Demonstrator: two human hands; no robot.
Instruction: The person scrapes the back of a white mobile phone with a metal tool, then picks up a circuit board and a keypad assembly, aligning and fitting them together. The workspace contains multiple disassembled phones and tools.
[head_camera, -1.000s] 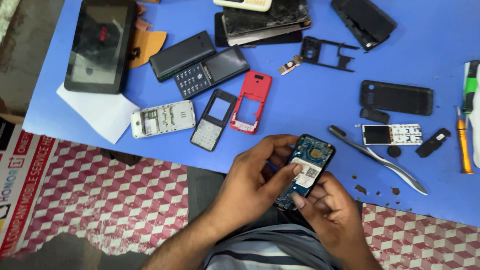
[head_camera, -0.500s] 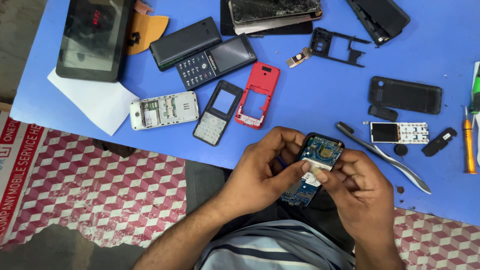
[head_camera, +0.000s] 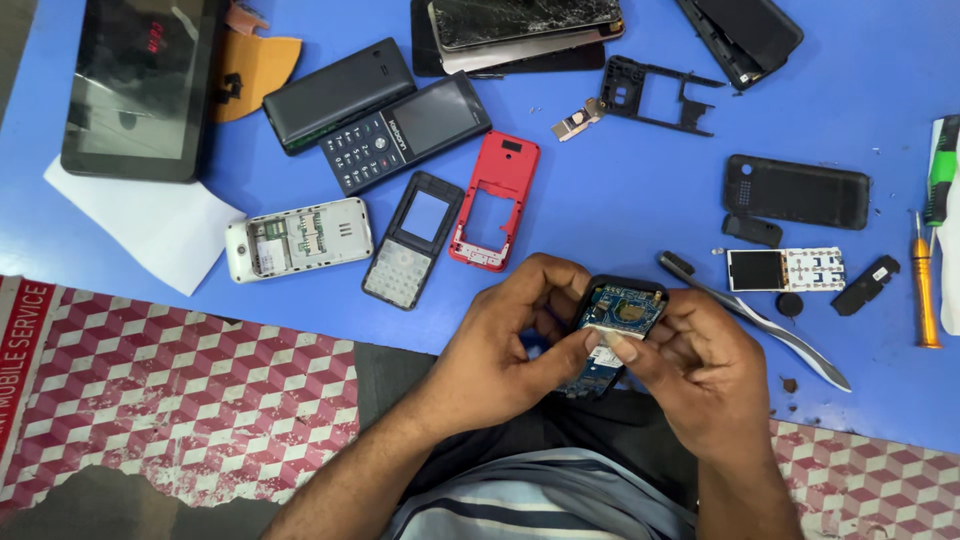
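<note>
The blue bench (head_camera: 620, 200) is lying strewn with phone parts. Below its near edge, both hands are closing round an opened phone (head_camera: 615, 320) — long axis running away from the person: left hand (head_camera: 510, 340) cupping its side, right hand (head_camera: 700, 370) pinching the circuit board.

- Right hand (head_camera: 705, 375), a second ago below the opened phone (head_camera: 612, 325) with its fingertips at the lower end, now grips the phone's right side, thumb pressed on the blue circuit board.
- Left hand (head_camera: 510, 345) has curled tighter around the phone's left edge.
- The phone now sits more upright, nearer the blue table (head_camera: 620, 200) edge.
</note>
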